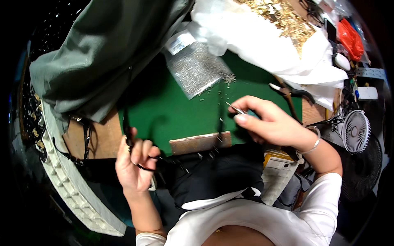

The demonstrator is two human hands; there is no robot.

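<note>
My left hand (137, 162) is closed round one hinge corner of a black eyeglass frame (221, 123). The frame's two thin temples point away over the green mat (164, 123); its front edge is blurred and hard to trace against my dark clothing. Thumb and fingers of my right hand (264, 121) pinch slim, pointed metal tweezers (237, 109), tip toward the frame's right temple. Beyond the hands lies a clear plastic bag (197, 67) of tiny silvery parts, some of them spilled at its right corner (230, 78).
A wooden strip (193, 143) lies along the mat's near edge. Grey-green cloth (98, 61) covers the far left. White plastic with gold-coloured pieces (283, 20), pliers (293, 92) and a small fan (356, 130) are on the right. More black frames (87, 135) and a pale ridged tray (78, 192) are at left.
</note>
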